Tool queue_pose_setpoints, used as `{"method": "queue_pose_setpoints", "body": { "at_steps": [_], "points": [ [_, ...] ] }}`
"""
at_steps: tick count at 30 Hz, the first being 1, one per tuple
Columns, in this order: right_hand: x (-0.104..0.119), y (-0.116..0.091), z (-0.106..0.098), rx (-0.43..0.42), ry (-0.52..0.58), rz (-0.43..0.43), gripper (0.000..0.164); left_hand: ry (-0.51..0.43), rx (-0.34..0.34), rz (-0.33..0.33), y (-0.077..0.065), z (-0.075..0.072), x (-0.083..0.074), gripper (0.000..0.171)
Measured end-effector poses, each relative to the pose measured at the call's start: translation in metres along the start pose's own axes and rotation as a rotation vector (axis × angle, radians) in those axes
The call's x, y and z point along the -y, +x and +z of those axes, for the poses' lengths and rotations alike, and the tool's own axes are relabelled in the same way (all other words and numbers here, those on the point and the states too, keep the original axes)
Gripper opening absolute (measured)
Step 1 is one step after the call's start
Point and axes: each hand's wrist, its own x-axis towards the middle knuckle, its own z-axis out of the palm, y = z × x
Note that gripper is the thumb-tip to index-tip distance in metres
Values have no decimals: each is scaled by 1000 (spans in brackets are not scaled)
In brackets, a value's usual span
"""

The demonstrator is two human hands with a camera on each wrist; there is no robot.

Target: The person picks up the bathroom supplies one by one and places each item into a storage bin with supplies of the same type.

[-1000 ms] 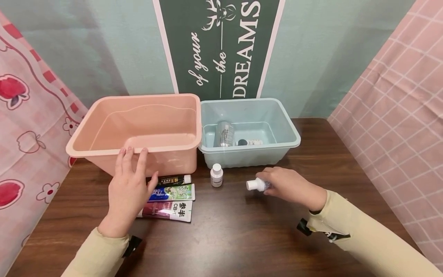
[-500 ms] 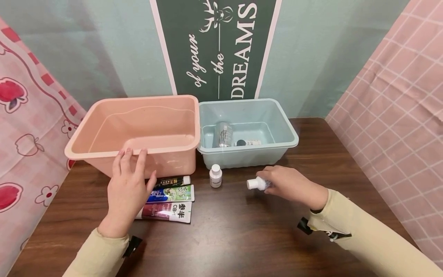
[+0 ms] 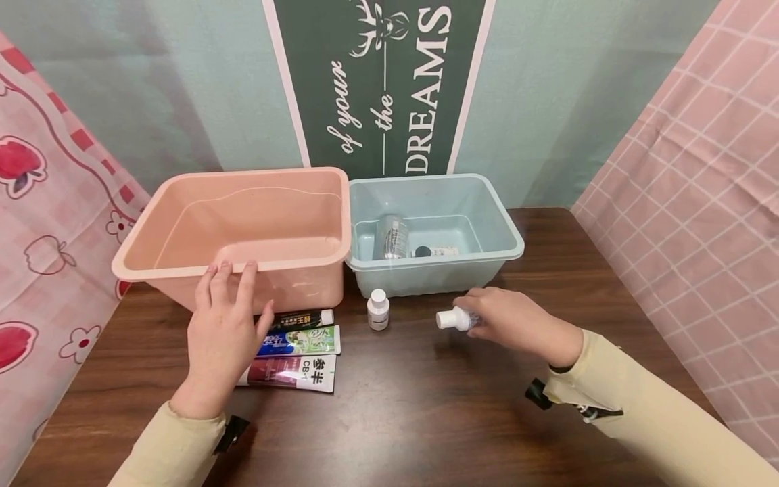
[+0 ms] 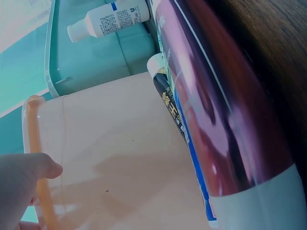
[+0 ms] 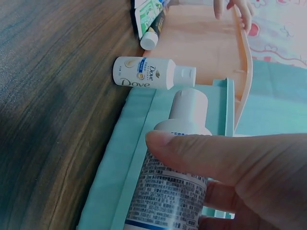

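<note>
In the head view my right hand (image 3: 517, 325) holds a small white bottle (image 3: 455, 319) on its side, cap pointing left. The right wrist view shows the thumb laid across this bottle (image 5: 168, 191), which carries dense small print. To its left stands another small white bottle (image 3: 378, 311), upright; its label reads Dove in the right wrist view. My left hand (image 3: 222, 325) rests its fairly straight fingers on the front rim of the pink bin (image 3: 298, 270). Below that hand lie a black toothpaste tube (image 3: 304, 320), a blue-green one (image 3: 307, 340) and a dark red one (image 3: 292, 372).
A light blue bin (image 3: 438, 274) adjoins the pink bin's right side. Inside it lie a grey clear bottle (image 3: 392, 237) and a small white bottle with a dark cap (image 3: 422, 251). Curtains close off the back and both sides of the brown wooden table (image 3: 402, 433).
My right hand has shifted slightly right and up with the bottle. My left hand stays on the pink bin's rim. The whole head view has drifted a little.
</note>
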Motion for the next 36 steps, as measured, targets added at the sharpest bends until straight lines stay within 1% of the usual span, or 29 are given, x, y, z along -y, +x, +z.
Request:
{"method": "queue_pose_setpoints", "body": {
  "at_steps": [7,14,21,27,30,36],
  "points": [
    [-2,1,-3,-5,-7,-1,31,-1,1,2,1,-2,0,59],
    [-1,1,-7,-36,-21,-9,31,7,0,4,2,-3,1,56],
    [-1,4,-11,-49,-36,-25,33,6,0,5,2,-4,1,58],
    [-2,5,-15,-55,-41,-18,33,8,3,9,3,-4,2,59],
    [-1,5,-17,-57,-40,-9,33,15,7,6,3,-5,2,59],
    [-1,3,-21,-55,-38,5,33,35,50,11,1,-5,1,60]
  ]
}}
